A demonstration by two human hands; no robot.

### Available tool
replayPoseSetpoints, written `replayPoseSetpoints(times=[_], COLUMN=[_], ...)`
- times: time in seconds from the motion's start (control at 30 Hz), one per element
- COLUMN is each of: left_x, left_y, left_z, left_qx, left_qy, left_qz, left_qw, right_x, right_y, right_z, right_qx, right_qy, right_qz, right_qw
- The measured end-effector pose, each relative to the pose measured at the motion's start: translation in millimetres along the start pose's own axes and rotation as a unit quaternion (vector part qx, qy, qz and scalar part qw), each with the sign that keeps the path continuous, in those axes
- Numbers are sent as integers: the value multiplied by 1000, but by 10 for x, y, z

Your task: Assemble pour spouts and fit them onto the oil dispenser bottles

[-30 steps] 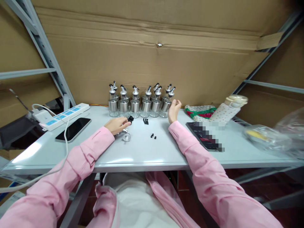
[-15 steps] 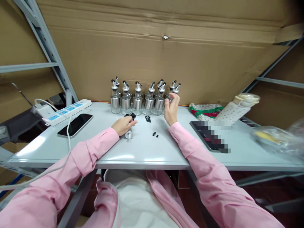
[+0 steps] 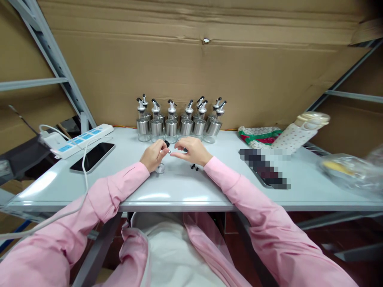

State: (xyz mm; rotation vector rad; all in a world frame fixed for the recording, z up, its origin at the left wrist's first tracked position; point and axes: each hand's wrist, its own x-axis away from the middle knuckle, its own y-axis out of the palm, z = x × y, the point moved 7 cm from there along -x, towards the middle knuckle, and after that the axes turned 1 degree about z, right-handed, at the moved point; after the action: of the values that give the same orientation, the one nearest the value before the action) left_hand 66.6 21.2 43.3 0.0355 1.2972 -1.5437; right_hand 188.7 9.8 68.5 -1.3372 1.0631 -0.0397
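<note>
Small silvery piece [image 3: 170,152], shape and material unclear, pinched thumb-to-finger in left hand [image 3: 152,155] before steel-banded clear glass bottles [image 3: 171,128], apparently steadied for right hand [image 3: 194,150], loosely spread, nothing visibly held.

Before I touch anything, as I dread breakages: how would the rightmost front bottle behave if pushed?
The bottle might tip, being tall for its base; that base looks like clear glass, so probably fragile; its shiny sleeve may feel slippery.
</note>
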Motion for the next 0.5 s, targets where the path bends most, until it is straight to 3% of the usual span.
replayPoseSetpoints(times=[0.13,0.27,0.4,0.5], left_x=[12,9,24,43], left_y=[-4,21,73,133], left_z=[72,62,180,263], left_qx=[5,22,12,-49], left_qy=[41,72,159,193], left_qz=[18,25,-10,-58], left_qw=[999,997,987,978], right_x=[-7,0,-7,13], right_y=[39,-28,-104,-62], right_z=[-208,-171,-1,165], right_qx=[12,-15,-127,-248], right_qy=[-43,-34,28,115], right_qz=[14,39,25,-39], right_qw=[999,999,991,961])
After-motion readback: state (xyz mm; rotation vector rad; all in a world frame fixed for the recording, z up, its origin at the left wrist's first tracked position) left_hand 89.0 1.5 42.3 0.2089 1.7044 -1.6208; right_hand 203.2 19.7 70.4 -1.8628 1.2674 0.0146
